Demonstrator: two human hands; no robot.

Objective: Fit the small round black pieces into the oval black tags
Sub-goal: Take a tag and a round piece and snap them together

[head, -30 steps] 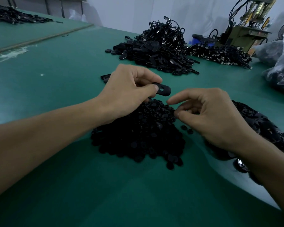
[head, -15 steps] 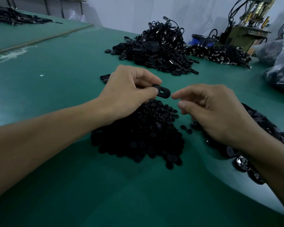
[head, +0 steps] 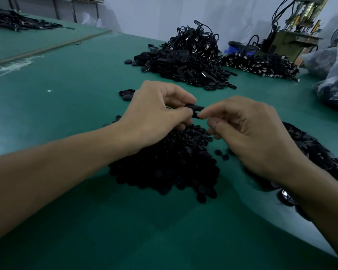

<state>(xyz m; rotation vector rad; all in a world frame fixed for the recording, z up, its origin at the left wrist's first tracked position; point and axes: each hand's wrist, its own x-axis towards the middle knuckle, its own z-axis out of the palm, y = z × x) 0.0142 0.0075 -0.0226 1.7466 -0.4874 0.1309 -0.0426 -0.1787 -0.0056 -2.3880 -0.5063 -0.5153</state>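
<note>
The left hand (head: pixel 154 114) pinches an oval tag (head: pixel 197 110) above the pile of round pieces (head: pixel 164 162) on the bench (head: pixel 66 94). The right hand (head: pixel 252 133) has risen from that pile to the tag's end. Whether its curled grip pinches a piece, I cannot tell. Fitting seems imminent.

Open table (head: pixel 57 114) left; black piles (head: pixel 187 61) ahead and right.

One oval black tag (head: pixel 196 109) level in mid-air — above heaped round pieces (head: pixel 164 162).
</note>
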